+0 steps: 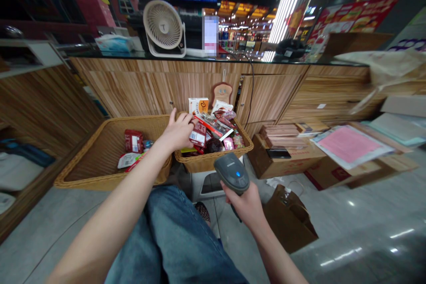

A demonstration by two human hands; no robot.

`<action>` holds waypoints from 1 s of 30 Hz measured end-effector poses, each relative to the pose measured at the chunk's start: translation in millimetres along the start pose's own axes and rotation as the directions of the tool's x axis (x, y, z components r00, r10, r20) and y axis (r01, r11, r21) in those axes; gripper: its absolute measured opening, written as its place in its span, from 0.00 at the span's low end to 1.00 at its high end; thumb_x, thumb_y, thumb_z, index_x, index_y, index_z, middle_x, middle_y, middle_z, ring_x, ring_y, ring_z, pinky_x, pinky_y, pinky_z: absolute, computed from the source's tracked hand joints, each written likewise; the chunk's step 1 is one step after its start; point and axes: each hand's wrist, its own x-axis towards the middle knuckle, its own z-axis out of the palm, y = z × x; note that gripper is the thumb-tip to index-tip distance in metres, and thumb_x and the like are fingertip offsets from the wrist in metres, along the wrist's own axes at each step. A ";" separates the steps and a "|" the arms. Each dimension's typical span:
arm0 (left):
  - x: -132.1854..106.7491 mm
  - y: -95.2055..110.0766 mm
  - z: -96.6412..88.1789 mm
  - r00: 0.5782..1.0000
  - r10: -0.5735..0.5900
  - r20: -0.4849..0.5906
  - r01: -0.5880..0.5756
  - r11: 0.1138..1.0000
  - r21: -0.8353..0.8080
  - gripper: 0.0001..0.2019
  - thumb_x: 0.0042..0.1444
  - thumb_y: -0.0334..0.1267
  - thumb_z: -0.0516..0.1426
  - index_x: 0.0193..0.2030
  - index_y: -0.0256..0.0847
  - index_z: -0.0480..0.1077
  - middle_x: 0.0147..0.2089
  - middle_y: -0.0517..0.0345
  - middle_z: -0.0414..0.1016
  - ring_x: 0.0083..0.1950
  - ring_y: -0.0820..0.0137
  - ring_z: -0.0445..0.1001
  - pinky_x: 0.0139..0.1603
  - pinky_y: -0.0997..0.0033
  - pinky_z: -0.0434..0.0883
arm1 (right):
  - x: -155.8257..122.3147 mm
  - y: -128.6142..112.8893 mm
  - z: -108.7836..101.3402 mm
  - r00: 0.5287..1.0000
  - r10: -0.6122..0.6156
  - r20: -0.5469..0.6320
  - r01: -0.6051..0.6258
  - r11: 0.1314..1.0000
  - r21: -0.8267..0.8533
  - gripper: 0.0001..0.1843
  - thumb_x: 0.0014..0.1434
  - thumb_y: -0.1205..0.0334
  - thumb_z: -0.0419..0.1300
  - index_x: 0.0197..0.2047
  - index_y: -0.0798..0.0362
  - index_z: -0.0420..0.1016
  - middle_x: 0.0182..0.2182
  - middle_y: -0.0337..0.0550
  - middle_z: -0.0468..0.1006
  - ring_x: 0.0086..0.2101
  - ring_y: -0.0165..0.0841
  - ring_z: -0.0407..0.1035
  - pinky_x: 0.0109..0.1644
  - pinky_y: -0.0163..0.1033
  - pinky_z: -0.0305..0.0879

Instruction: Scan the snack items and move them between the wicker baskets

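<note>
So far, the left wicker basket (96,153) is thinly filled; the right basket (208,163) is heaped, a spread left hand (178,132) over it; a barcode scanner (232,173) is gripped in the right hand (241,204).

At eleven o'clock, I can read a capital T on the hub of the white desk fan (163,28). At five o'clock, the lettering on the barcode scanner (232,173) is too small for me to read. At twelve o'clock, the dark characters on the orange panel of the carton (199,105) stay unclear too.
</note>
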 end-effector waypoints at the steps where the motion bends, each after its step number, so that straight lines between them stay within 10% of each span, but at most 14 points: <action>1: -7.6 1.7 0.5 0.999 -0.004 -0.053 0.004 1.000 0.005 0.41 0.46 0.42 0.67 0.69 0.40 0.67 0.66 0.41 0.70 0.72 0.46 0.62 0.78 0.35 0.29 | -0.3 -0.6 0.2 1.000 -0.002 -0.002 0.002 1.000 0.000 0.15 0.58 0.53 0.66 0.23 0.49 0.72 0.15 0.39 0.73 0.24 0.40 0.75 0.29 0.39 0.72; 10: -60.8 5.0 23.6 0.914 -0.140 -0.381 0.086 0.984 -0.155 0.43 0.56 0.41 0.65 0.77 0.45 0.54 0.71 0.42 0.67 0.75 0.50 0.61 0.79 0.41 0.45 | -3.6 -7.7 13.4 0.996 -0.024 0.087 0.027 0.999 -0.041 0.11 0.56 0.55 0.65 0.25 0.49 0.72 0.17 0.40 0.74 0.26 0.41 0.75 0.26 0.37 0.69; 25: -63.0 8.7 23.6 0.863 -0.132 -0.488 0.060 0.985 -0.160 0.42 0.58 0.43 0.64 0.76 0.47 0.51 0.71 0.44 0.66 0.76 0.52 0.60 0.80 0.43 0.42 | -2.0 -15.6 18.7 0.994 -0.043 0.101 0.047 0.998 -0.039 0.11 0.56 0.56 0.64 0.25 0.49 0.71 0.18 0.41 0.76 0.29 0.43 0.78 0.29 0.37 0.71; 27: -64.2 9.7 23.2 0.817 -0.277 -0.505 0.190 0.957 -0.218 0.41 0.57 0.44 0.65 0.75 0.47 0.53 0.70 0.42 0.64 0.76 0.49 0.58 0.79 0.41 0.42 | -2.4 -15.5 18.3 0.995 -0.038 0.094 0.041 0.999 -0.030 0.11 0.56 0.57 0.64 0.24 0.48 0.70 0.18 0.42 0.76 0.32 0.44 0.79 0.30 0.38 0.72; 30: -65.9 6.5 26.3 0.637 -0.579 -0.508 0.443 0.815 -0.374 0.40 0.56 0.50 0.66 0.72 0.42 0.58 0.70 0.37 0.58 0.74 0.42 0.54 0.76 0.36 0.46 | -2.6 -15.4 17.9 0.995 -0.032 0.091 0.034 0.999 -0.021 0.12 0.56 0.56 0.64 0.24 0.48 0.70 0.19 0.43 0.77 0.34 0.45 0.80 0.31 0.38 0.74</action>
